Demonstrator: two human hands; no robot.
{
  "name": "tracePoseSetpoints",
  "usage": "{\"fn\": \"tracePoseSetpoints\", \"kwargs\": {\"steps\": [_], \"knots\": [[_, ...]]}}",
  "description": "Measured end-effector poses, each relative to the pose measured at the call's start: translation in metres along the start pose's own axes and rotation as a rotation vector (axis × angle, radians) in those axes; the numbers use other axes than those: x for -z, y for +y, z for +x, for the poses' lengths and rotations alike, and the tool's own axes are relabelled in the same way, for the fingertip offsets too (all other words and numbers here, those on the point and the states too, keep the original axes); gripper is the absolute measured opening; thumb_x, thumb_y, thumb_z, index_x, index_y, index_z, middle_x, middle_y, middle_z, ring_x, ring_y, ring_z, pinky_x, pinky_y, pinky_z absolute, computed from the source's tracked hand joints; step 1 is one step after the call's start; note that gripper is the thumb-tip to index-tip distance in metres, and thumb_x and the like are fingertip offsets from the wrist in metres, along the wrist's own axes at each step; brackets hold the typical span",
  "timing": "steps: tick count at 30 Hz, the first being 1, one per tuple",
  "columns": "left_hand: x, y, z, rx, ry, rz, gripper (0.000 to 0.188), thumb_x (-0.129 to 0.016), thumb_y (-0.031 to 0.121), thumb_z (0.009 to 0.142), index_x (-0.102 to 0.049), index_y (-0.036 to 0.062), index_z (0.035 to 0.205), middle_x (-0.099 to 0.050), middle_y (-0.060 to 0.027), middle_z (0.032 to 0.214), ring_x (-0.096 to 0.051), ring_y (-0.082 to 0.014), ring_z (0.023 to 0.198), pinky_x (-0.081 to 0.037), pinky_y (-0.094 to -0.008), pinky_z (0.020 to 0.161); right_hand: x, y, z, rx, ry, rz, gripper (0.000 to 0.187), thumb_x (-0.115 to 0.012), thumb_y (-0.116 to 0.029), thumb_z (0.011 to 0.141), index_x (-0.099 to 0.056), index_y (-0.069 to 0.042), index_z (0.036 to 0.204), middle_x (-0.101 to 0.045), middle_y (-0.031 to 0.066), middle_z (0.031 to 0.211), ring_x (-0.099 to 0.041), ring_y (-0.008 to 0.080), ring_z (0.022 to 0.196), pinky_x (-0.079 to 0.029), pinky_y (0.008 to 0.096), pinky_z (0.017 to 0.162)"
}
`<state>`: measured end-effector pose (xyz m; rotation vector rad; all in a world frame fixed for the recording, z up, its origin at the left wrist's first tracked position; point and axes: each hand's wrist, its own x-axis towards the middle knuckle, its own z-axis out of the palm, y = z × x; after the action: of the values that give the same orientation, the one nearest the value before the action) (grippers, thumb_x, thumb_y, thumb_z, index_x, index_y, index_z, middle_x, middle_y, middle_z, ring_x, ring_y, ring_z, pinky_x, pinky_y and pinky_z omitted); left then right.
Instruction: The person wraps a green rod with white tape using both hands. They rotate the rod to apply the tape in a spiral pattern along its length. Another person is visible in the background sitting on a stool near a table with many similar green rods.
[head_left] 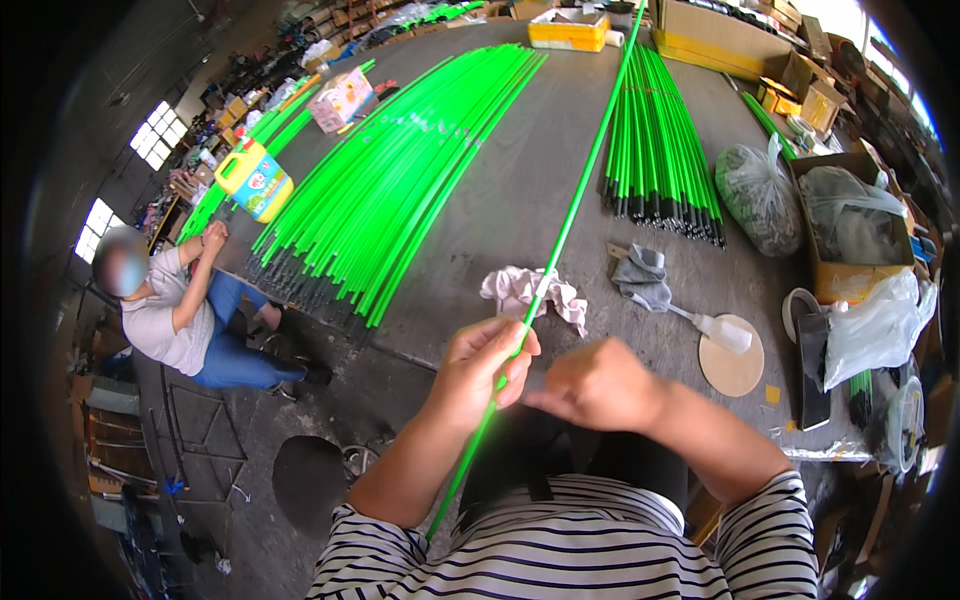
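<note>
Green rod (572,215) cut off at top; right fingers (562,402) blurred.

The long, thin, bright green rod (571,215) looks smooth and glossy, though plastic or coated metal cannot be told apart. The wide fan of bright green rods (400,165) shares that sheen. The dark grey-brown desk (500,215) is matt and scuffed. The crumpled pale pink rag (508,289) is dull cloth; the squat yellow jug (240,170), smooth plastic; the bulging clear bag (757,195), crinkled, shiny film.

Yellow jug (255,181) (blue-labelled), pink patterned box (341,100), filled clear bag (757,202)
</note>
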<state>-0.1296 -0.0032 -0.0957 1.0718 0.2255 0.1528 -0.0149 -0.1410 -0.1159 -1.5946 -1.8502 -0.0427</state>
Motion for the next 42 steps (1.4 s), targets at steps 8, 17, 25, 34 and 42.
{"fn": "tracePoseSetpoints", "kwargs": {"steps": [8,17,25,34,42], "knots": [[0.011,-0.025,0.012,-0.003,-0.005,-0.015,0.028,-0.042,0.025,0.093,-0.051,0.0008,0.082,-0.041,0.0013,0.054,-0.035,-0.0074,0.035,-0.026,-0.0209,0.034,-0.005,0.042,-0.014,-0.619,0.492,0.637,0.04,-0.062,-0.014,0.083,-0.042,-0.002,0.05,-0.039,-0.0025,0.047,-0.031,0.0036,0.047,-0.026,0.0247,0.04],[0.004,-0.036,0.025,0.075,-0.047,-0.248,0.019,-0.046,0.019,0.091,-0.051,0.001,0.092,-0.039,0.0017,0.052,-0.033,-0.0069,0.033,-0.025,-0.0208,0.032,-0.002,0.049,-0.019,-0.853,0.551,0.898,0.036,-0.064,-0.019,0.082,-0.048,-0.007,0.052,-0.045,-0.0044,0.048,-0.036,0.0017,0.044,-0.027,0.0207,0.039],[0.005,-0.048,0.022,0.061,0.009,-0.141,0.011,-0.051,0.016,0.089,-0.05,0.0078,0.082,-0.042,0.0012,0.05,-0.034,-0.006,0.031,-0.024,-0.021,0.029,-0.004,0.038,-0.015,-0.892,0.525,0.848,0.039,-0.061,-0.02,0.083,-0.041,-0.013,0.052,-0.041,-0.0032,0.045,-0.037,0.005,0.038,-0.032,0.0218,0.037],[0.0,-0.047,0.029,0.069,0.0,-0.105,0.021,-0.048,0.021,0.091,-0.053,0.001,0.086,-0.045,-0.0013,0.052,-0.036,-0.0066,0.033,-0.026,-0.0204,0.03,-0.008,0.049,-0.018,-0.916,0.516,0.778,0.037,-0.061,-0.021,0.083,-0.048,-0.007,0.052,-0.045,-0.002,0.046,-0.039,0.0036,0.041,-0.027,0.0206,0.037],[0.005,-0.046,0.028,0.114,-0.067,-0.248,0.021,-0.047,0.017,0.091,-0.052,-0.0001,0.103,-0.049,-0.0033,0.067,-0.036,-0.0059,0.034,-0.029,-0.0197,0.03,-0.002,0.045,-0.016,-0.906,0.518,0.858,0.038,-0.061,-0.021,0.084,-0.045,-0.009,0.051,-0.044,-0.0019,0.046,-0.037,0.0047,0.041,-0.03,0.0213,0.039]]}}
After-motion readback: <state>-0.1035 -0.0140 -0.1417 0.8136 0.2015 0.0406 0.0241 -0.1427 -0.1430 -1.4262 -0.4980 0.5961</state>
